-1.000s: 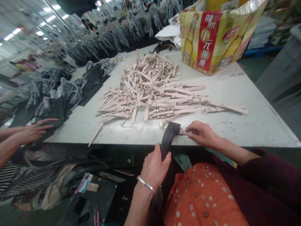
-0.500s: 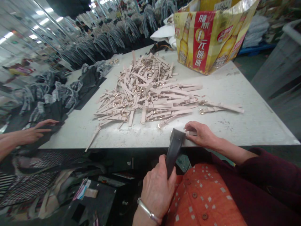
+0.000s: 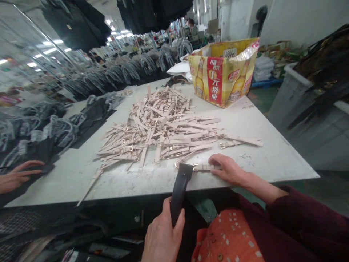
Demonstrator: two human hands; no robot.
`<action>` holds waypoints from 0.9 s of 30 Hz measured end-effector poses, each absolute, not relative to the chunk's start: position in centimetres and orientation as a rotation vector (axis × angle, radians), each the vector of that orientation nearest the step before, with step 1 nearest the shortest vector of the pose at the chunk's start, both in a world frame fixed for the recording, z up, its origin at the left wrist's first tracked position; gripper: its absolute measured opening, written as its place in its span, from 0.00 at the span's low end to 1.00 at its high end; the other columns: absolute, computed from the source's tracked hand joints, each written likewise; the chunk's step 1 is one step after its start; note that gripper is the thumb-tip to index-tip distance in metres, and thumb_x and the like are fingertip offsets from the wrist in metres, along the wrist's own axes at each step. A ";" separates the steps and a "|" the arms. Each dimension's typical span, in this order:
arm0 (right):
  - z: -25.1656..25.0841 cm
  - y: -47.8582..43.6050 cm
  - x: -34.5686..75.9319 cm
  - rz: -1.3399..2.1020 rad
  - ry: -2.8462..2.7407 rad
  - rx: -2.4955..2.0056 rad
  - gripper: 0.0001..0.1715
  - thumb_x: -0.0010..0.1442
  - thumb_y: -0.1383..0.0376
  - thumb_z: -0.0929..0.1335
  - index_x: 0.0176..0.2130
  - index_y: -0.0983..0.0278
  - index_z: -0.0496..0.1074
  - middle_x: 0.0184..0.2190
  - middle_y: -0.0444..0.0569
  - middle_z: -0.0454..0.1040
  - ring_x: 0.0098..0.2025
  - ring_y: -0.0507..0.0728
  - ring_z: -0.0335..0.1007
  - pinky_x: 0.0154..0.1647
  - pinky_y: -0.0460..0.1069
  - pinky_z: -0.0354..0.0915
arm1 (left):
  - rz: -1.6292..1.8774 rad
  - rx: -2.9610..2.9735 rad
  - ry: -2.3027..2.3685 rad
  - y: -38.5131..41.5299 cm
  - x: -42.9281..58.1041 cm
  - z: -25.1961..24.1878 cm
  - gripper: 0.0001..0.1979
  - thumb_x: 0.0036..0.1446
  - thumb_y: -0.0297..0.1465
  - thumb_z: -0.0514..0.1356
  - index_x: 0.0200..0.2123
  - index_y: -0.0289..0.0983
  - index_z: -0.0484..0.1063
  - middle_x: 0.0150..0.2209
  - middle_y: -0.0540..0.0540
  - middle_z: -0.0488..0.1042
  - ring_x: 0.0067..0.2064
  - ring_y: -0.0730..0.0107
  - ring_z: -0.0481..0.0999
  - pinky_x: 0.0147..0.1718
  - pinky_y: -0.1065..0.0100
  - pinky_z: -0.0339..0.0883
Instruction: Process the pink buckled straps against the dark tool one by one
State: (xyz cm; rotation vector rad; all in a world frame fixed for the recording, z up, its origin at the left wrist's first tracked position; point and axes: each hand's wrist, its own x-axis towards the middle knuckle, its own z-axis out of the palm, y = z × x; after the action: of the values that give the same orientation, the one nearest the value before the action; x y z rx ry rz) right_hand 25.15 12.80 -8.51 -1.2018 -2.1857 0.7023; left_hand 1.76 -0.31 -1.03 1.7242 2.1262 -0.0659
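Observation:
My left hand [image 3: 165, 227] is closed around a long black strap-like piece [image 3: 180, 191], which looks like leather and has a wide, seemingly folded far end. That end reaches over the table's front edge. Beside it, a pale pink buckle strap [image 3: 202, 167] lies along the tabletop with its gold buckle toward the black piece; whether the two touch I cannot tell. The fingers of my right hand [image 3: 227, 168] are closed on the other end of this buckle strap. Farther back, a large heap of similar buckle straps [image 3: 160, 125] is spread over the table [image 3: 261, 160].
A yellow and red beer carton [image 3: 215, 80] stands open at the back right. Another person's hands [image 3: 23, 174] rest on dark material at the left. Plastic-wrapped handles [image 3: 62, 131] lie on the left side. Grey bins [image 3: 294, 94] stand right of the table.
The camera view has tilted up and shifted right. More of the pale buckle strap now shows between the black piece and my right hand. Both hands keep their holds.

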 end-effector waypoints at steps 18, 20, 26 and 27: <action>-7.1 19.1 24.9 0.281 -2.394 -1.040 0.15 0.52 0.67 0.67 0.42 0.62 0.71 0.38 0.51 0.72 0.44 0.61 0.63 0.45 0.55 0.57 | 0.097 1.523 2.188 -2.5 -1.2 -0.8 0.15 0.59 0.39 0.45 0.47 0.40 0.60 0.29 0.48 0.75 0.31 0.65 0.76 0.29 0.71 0.59; -7.1 19.4 22.2 0.266 -2.481 -1.043 0.14 0.52 0.67 0.67 0.41 0.63 0.71 0.38 0.52 0.71 0.44 0.61 0.62 0.44 0.54 0.56 | 0.079 1.534 2.172 -2.5 -0.9 -0.9 0.15 0.59 0.39 0.45 0.47 0.40 0.60 0.28 0.49 0.74 0.30 0.66 0.75 0.28 0.72 0.59; -8.0 20.9 20.2 0.284 -2.546 -1.125 0.09 0.54 0.70 0.65 0.36 0.64 0.72 0.33 0.51 0.67 0.39 0.58 0.62 0.42 0.51 0.58 | 0.104 1.527 2.169 -3.0 -0.7 -1.3 0.15 0.59 0.38 0.46 0.47 0.40 0.60 0.30 0.47 0.75 0.34 0.65 0.76 0.31 0.71 0.60; -8.0 20.9 20.3 0.333 -2.529 -1.118 0.10 0.54 0.69 0.64 0.37 0.64 0.72 0.33 0.50 0.67 0.38 0.57 0.63 0.40 0.50 0.58 | 0.103 1.519 2.172 -3.0 -0.8 -1.3 0.16 0.59 0.39 0.46 0.47 0.39 0.60 0.31 0.47 0.75 0.34 0.65 0.76 0.31 0.71 0.60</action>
State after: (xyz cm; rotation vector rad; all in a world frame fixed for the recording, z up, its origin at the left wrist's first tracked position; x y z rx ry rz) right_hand 20.32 20.94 -7.98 -1.1176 -2.5285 0.3333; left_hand -0.77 -3.01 -1.28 1.5189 2.1724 0.1026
